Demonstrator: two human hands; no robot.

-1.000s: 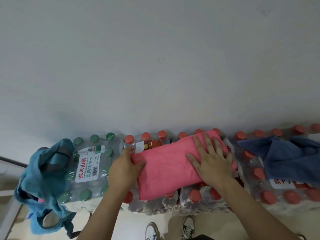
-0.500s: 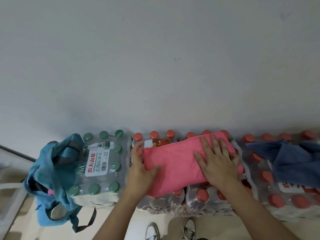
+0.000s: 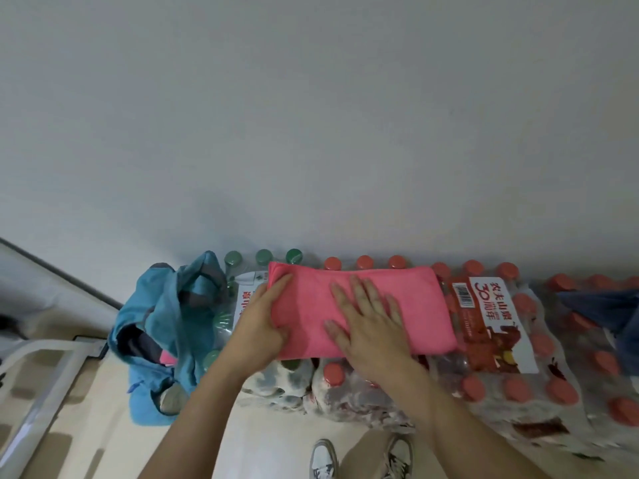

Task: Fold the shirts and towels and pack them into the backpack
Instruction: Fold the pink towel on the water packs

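A folded pink towel (image 3: 408, 305) lies flat on top of shrink-wrapped packs of water bottles. My left hand (image 3: 261, 323) grips the towel's left end, fingers over the top edge and thumb on the cloth. My right hand (image 3: 371, 324) rests flat on the towel's middle with fingers spread. A light blue backpack (image 3: 162, 323) slumps open against the left side of the green-capped pack, a pink item showing inside it. A dark blue cloth (image 3: 594, 304) lies crumpled on the packs at the far right, partly cut off by the frame edge.
Red-capped bottle packs (image 3: 518, 382) fill the centre and right, and a green-capped pack (image 3: 262, 257) stands beside the backpack. A grey wall rises behind them. A white frame (image 3: 45, 371) stands at the lower left. My shoes (image 3: 325, 458) are on the pale floor below.
The pink towel has slid left across the packs toward the backpack and now lies level, its left end over the green-capped pack. Both hands moved with it.
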